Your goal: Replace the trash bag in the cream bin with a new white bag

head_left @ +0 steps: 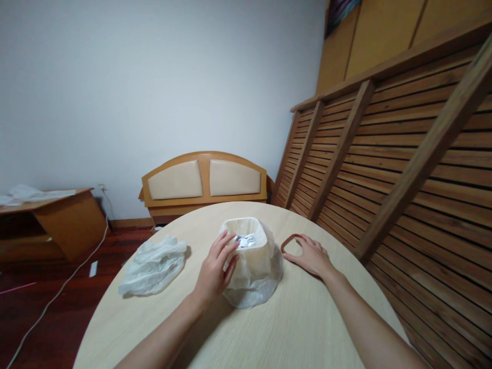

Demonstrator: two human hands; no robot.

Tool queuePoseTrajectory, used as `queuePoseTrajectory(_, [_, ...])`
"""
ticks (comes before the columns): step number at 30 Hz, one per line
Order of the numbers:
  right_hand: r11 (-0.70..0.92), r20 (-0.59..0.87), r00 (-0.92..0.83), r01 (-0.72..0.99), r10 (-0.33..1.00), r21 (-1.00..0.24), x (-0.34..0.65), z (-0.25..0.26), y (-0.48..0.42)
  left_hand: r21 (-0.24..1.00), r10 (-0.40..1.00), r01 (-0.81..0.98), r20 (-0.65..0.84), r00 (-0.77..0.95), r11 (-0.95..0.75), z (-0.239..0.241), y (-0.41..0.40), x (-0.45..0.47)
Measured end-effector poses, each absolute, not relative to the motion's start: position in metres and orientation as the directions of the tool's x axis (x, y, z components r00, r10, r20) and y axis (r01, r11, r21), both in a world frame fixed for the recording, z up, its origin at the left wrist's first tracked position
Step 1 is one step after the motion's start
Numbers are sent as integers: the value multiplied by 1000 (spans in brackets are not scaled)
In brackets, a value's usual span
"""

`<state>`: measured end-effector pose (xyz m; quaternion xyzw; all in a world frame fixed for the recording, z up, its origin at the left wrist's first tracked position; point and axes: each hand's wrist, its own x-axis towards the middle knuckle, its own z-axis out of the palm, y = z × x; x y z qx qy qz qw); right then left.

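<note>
Our left hand (218,261), loosely open, seems to steady the lined bin (251,266) at its eight o'clock. At the bin's three o'clock on the table (300,328), our right hand (313,257) holds the brown ring (293,236); raising it would, we judge, call for a level lift. Beyond, at eleven, stands a headboard (205,177).

Pale blue-grey wall (172,77) here, soft light brightest across its middle! Below that, an arched wooden headboard (205,179) showing two cream panels (175,180); over right, a big slatted frame (395,113) towers, yellow-brown boards (380,41) above; left, a wooden desk (73,225) stands on dark-red floorboards (77,328).
</note>
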<state>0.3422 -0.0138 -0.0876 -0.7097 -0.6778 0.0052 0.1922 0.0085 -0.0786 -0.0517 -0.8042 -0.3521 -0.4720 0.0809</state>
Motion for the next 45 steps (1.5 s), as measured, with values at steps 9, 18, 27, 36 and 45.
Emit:
queuePoseTrajectory(9, [209, 245, -129, 918, 961, -336, 336, -69, -21, 238, 555, 658, 765, 327, -715, -48, -81, 8])
queuePoseTrajectory(18, [312, 258, -243, 910, 935, -272, 338, -65, -23, 230, 570, 654, 734, 370, -721, -46, -83, 6])
queuePoseTrajectory(27, [122, 310, -57, 974, 949, -193, 359, -90, -2, 235, 577, 661, 733, 362, -713, -48, -84, 7])
queuePoseTrajectory(36, [-29, 312, 83, 985, 946, -172, 369, -98, 6, 244, 581, 662, 734, 350, -708, -48, -85, 7])
queuePoseTrajectory(45, [7, 320, 16, 997, 947, -71, 333, -95, -5, 250, 584, 658, 731, 353, -710, -48, -84, 8])
